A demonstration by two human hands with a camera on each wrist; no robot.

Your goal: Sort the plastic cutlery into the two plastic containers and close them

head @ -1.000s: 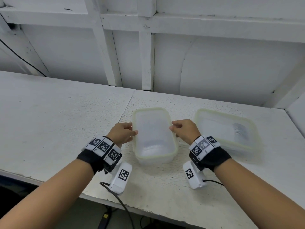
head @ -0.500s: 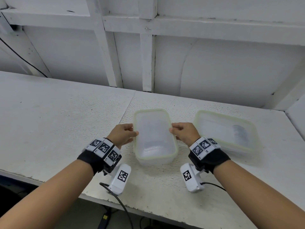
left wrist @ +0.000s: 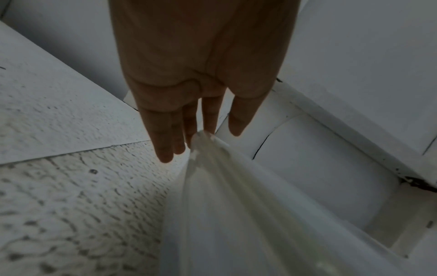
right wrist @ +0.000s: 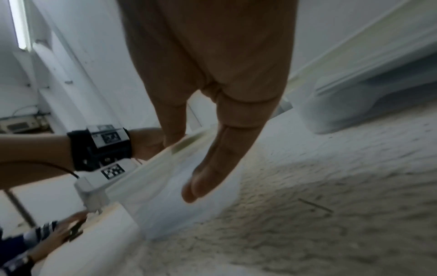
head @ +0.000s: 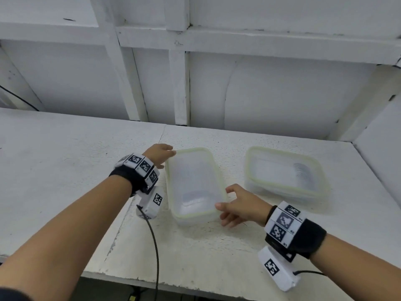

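Note:
Two translucent plastic containers with pale green-rimmed lids stand on the white table. On the middle container [head: 193, 181] my left hand [head: 160, 155] touches the far left corner with straight fingers [left wrist: 165, 145]. My right hand [head: 238, 205] is at its near right corner: thumb on the lid's rim [right wrist: 187, 143], fingers [right wrist: 203, 183] stretched down the side. Pale cutlery shows dimly through this lid near the front. The right container [head: 282, 170] stands lidded and untouched, with a stack of cutlery [head: 303, 174] showing faintly inside.
The white table [head: 65, 170] runs wide to the left, and its front edge is close to me. A white panelled wall [head: 217, 83] rises right behind the containers, and a side wall [head: 379, 148] closes the right end. A black cable [head: 155, 246] hangs from my left wrist camera.
My left hand slid from the middle of the container's left side to its far left corner. My right hand slid from the right side's middle to the near right corner.

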